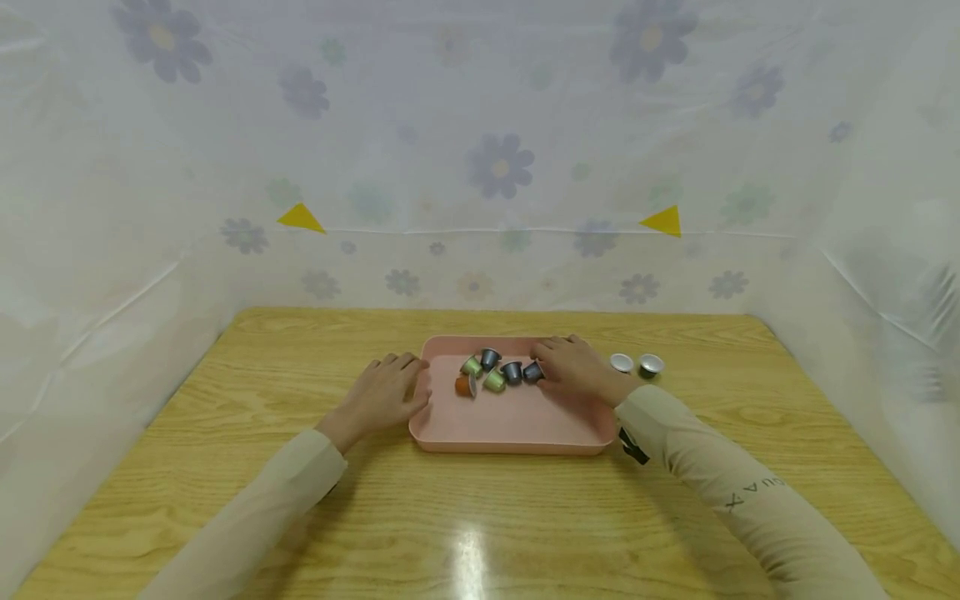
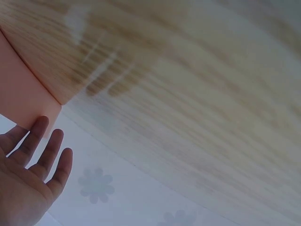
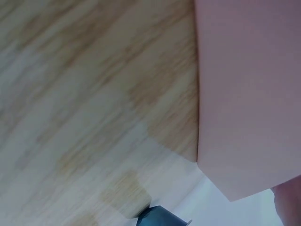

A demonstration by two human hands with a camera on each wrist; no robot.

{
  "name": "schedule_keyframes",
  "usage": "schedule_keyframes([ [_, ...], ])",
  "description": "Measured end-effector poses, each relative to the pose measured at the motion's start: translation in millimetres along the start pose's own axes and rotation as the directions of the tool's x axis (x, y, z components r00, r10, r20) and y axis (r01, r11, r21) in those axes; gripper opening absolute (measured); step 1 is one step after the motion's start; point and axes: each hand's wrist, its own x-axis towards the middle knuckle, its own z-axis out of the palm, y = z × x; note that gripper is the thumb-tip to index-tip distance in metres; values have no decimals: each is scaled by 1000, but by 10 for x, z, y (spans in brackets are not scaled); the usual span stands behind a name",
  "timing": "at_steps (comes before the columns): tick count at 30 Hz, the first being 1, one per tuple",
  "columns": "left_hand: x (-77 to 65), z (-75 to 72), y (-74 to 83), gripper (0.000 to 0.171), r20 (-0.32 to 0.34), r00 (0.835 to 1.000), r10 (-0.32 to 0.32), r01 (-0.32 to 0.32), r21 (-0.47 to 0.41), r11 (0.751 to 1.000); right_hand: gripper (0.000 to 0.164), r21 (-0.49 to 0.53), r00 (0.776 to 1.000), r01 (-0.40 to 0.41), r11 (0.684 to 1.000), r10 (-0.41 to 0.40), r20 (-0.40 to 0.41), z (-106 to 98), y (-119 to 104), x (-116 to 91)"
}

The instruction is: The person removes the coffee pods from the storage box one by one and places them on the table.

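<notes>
In the head view a pink tray lies on the wooden table with several coffee capsules grouped in its upper half. An orange capsule lies on its side at the left of the group. Two green capsules and several dark ones are close by. My right hand reaches over the tray's right side, thumb and fingers pinching a dark capsule. My left hand is at the tray's left rim, its fingers spread and loosely bent beside the wall in the left wrist view.
Two dark capsules with pale lids, a nearer one and a farther one, stand on the table right of the tray. A flowered white sheet hangs behind the table and along both sides, with two yellow triangles on it.
</notes>
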Motion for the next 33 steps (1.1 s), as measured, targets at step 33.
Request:
schedule_keyframes([
  [33, 7, 17, 3, 45, -8, 1000, 1, -1, 0, 1000, 33, 32, 994, 31, 999, -27, -107, -120, 9, -128],
])
